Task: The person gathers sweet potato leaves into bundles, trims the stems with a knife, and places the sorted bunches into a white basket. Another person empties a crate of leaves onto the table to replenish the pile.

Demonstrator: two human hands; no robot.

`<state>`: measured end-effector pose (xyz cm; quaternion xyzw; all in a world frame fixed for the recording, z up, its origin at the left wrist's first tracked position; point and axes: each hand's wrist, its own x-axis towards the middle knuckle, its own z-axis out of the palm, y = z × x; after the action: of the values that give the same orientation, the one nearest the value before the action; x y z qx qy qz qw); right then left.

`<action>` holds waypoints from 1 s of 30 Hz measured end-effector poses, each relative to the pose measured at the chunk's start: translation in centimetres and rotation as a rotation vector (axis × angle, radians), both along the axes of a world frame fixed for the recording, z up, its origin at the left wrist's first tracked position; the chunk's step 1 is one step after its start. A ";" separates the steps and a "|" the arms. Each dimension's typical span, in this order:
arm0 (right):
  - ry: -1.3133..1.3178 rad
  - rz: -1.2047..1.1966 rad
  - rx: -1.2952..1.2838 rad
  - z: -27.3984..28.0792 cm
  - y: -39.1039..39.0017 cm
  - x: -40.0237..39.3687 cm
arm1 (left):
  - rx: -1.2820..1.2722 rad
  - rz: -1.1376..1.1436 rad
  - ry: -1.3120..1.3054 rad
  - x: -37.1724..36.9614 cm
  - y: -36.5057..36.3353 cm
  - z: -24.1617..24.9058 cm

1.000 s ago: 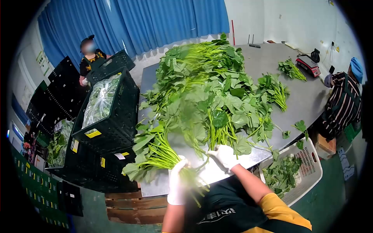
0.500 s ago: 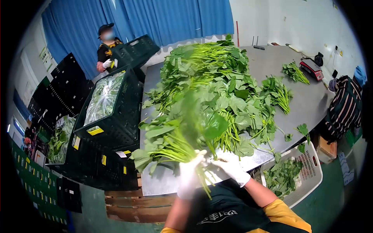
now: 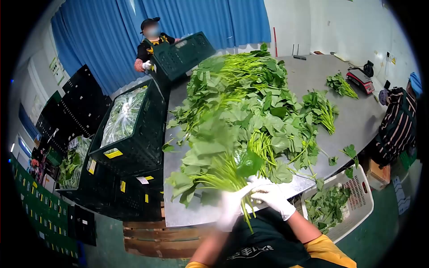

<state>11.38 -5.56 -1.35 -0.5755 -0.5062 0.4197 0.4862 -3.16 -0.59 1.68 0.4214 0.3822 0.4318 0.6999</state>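
Observation:
Gloved in white, my left hand (image 3: 231, 204) is closed around the stems of a bunch of leafy greens (image 3: 219, 174). The leaves point away to the upper left, and cut stem ends stick out below the fist. My right hand (image 3: 273, 196), also gloved, meets the left at the stems with its fingers bent and pressed on them. Parts of the left glove are blurred by motion. Just beyond both hands, a large heap of leafy greens (image 3: 250, 105) covers much of the metal table (image 3: 308, 73).
At left stand stacked dark green crates (image 3: 149, 129), the top one holding a bagged load of greens (image 3: 123, 118). Behind them a co-worker (image 3: 152, 49) carries a crate (image 3: 184, 56). A white basket (image 3: 363, 201) with leaves sits right, below a scale (image 3: 359, 80) on the table.
Both my hands and the bunch have shifted right and drawn together, the right hand now against the stems. The co-worker has moved right with the crate, toward the table.

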 end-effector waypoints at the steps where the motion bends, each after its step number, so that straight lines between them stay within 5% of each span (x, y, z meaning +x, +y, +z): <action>1: 0.113 -0.018 -0.074 0.3 -0.2 0.1 | 0.000 -0.005 0.000 0.2 -0.2 0.1; 7: 0.433 -0.291 0.119 0.4 -2.4 1.7 | -0.040 0.000 -0.036 1.1 -0.2 0.3; 10: 1.259 -0.472 0.538 -5.3 -2.4 7.5 | -0.086 0.014 -0.119 0.7 1.1 -2.8; 13: 1.450 -0.352 0.594 0.9 -3.2 8.2 | -0.035 0.062 -0.083 0.4 0.9 -1.3; 15: 1.153 -0.088 0.543 1.5 -2.0 6.8 | 0.092 0.047 0.137 0.6 0.3 -0.2; 16: 0.625 -0.229 0.224 2.3 -1.7 6.3 | 0.111 0.066 0.144 1.0 0.1 -0.7; 18: 0.383 -0.177 0.009 7.0 -1.5 2.4 | 0.160 0.018 0.173 1.5 -0.5 -0.6; 21: -0.107 -0.184 0.170 6.6 0.0 0.4 | 0.208 -0.019 0.235 2.0 -1.6 0.5; 25: -0.112 -0.268 0.309 4.7 1.0 -0.5 | 0.190 -0.001 0.282 1.4 -1.4 0.7; 27: 0.396 -0.330 0.182 4.6 0.9 -0.7 | 0.248 -0.029 0.181 1.3 -1.3 0.8; 30: 0.423 -0.338 0.060 4.2 0.2 -0.3 | 0.146 -0.113 0.110 1.3 -1.6 1.6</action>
<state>11.08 -5.35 2.86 -0.5367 -0.3025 0.4285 0.6610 -1.90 -2.21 3.23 0.5153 0.3630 0.3945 0.6687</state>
